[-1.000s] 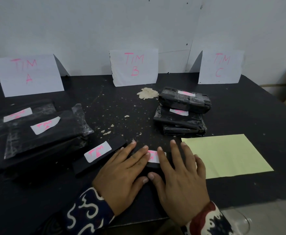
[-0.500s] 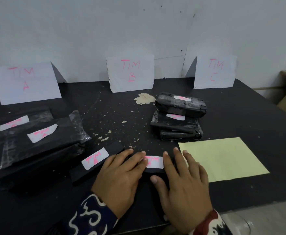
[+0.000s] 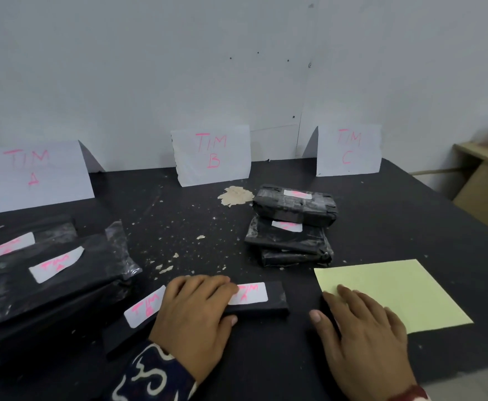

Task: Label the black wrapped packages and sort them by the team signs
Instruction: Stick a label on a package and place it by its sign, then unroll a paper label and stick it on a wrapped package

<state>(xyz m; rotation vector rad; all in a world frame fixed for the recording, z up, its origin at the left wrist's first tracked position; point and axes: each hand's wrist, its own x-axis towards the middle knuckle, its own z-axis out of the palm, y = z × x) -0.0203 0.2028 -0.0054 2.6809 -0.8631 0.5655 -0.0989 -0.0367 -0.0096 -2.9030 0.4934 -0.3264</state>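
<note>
Left hand is lying palm down across a slim black package near the front edge of the black table, fingers together and curled over its far long edge while the thumb is pressing its near side, so the hand is clamped on it. That package is lying flat with its long axis running left to right, and its white label is reading "TIM A" in pink. Right hand is resting flat and empty to the right of that package, fingers spread loosely, fingertips touching the near-left corner of a pale green sheet.

Just left of the slim black package, a second slim package is sitting at an angle, its far end pointing up and to the right, with a label reading "TIM B". Further left, a heap of large wrapped packages is carrying pink "TIM" labels; the last letters are too blurred to read. Behind the slim black package and to the right, three packages are stacked, long axes left to right, their label writing unreadable.

Against the wall, three paper signs are standing: "TIM A" at left, "TIM B" in the middle, "TIM C" at right. Bare tabletop is lying open in front of the TIM C sign and right of the stack. Pale crumbs are scattered behind the slim black package.
</note>
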